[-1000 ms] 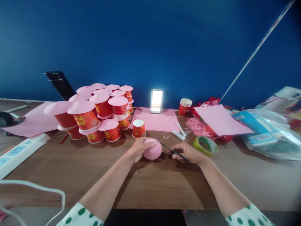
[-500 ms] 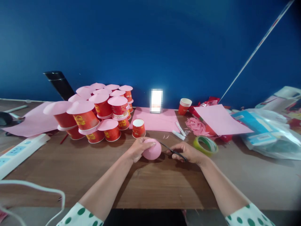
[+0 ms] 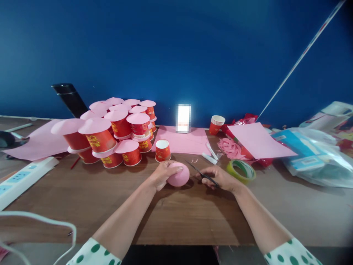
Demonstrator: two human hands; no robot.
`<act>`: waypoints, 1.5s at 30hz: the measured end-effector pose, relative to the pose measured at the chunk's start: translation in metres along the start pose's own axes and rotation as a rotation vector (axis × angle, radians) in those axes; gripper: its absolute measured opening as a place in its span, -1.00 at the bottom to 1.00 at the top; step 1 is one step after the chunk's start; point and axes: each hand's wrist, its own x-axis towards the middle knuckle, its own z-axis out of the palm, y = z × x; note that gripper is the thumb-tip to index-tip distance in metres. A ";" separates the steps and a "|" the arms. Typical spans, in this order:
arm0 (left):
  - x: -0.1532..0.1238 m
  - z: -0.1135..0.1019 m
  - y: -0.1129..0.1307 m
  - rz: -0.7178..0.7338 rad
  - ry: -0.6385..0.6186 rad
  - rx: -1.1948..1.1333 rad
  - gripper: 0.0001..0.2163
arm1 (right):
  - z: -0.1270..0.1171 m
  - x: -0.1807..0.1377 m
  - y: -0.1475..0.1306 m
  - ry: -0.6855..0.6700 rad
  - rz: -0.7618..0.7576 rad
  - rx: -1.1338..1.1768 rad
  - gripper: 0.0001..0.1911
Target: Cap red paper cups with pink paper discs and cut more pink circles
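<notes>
My left hand (image 3: 162, 173) is closed round a pink paper disc (image 3: 179, 176), holding it just above the wooden table (image 3: 110, 198). My right hand (image 3: 220, 178) grips black scissors (image 3: 202, 173), whose blades point up and left, close beside the disc's right edge. A single red paper cup (image 3: 162, 150) stands just behind my left hand. A roll of green tape (image 3: 241, 170) lies right beside my right hand.
A pile of red cups topped with pink discs (image 3: 116, 132) stands at the back left. Pink paper sheets (image 3: 183, 141) (image 3: 256, 141), pink scraps (image 3: 230, 147), white glue sticks (image 3: 210, 154) and stacked cups (image 3: 217, 124) lie behind. Plastic bags (image 3: 311, 154) fill the right; a power strip (image 3: 24, 176) lies left.
The scissors' blades have swung up and away from the disc's edge a little. My left hand and the disc have stayed almost still.
</notes>
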 end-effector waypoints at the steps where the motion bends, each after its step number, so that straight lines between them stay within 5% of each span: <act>1: 0.000 0.000 0.000 0.000 -0.001 -0.010 -0.70 | 0.000 0.000 0.000 0.009 -0.008 0.023 -0.54; 11: 0.000 0.001 -0.001 0.002 -0.037 -0.149 -0.71 | 0.005 0.005 -0.004 0.133 -0.174 0.045 -0.50; 18: 0.000 0.000 -0.002 0.012 -0.025 -0.156 -0.69 | 0.005 0.011 0.005 0.675 -0.195 -0.507 -0.62; 24: -0.002 0.000 0.000 -0.008 -0.071 -0.155 -0.74 | 0.004 0.006 0.001 0.925 -0.187 -0.859 -0.66; 30: -0.006 -0.002 0.001 -0.014 -0.210 -0.109 -0.79 | -0.002 -0.003 -0.001 0.622 -0.141 -0.989 -0.70; 37: -0.005 -0.005 -0.003 -0.044 -0.300 -0.074 -0.78 | 0.003 0.003 -0.003 0.733 -0.317 -0.875 -0.46; 41: -0.006 -0.004 -0.004 -0.039 -0.322 -0.112 -0.77 | 0.005 0.004 0.001 0.671 -0.254 -0.960 -0.38; 45: -0.006 -0.001 -0.002 -0.028 -0.314 -0.136 -0.78 | 0.004 0.001 0.002 0.699 -0.144 -0.982 -0.53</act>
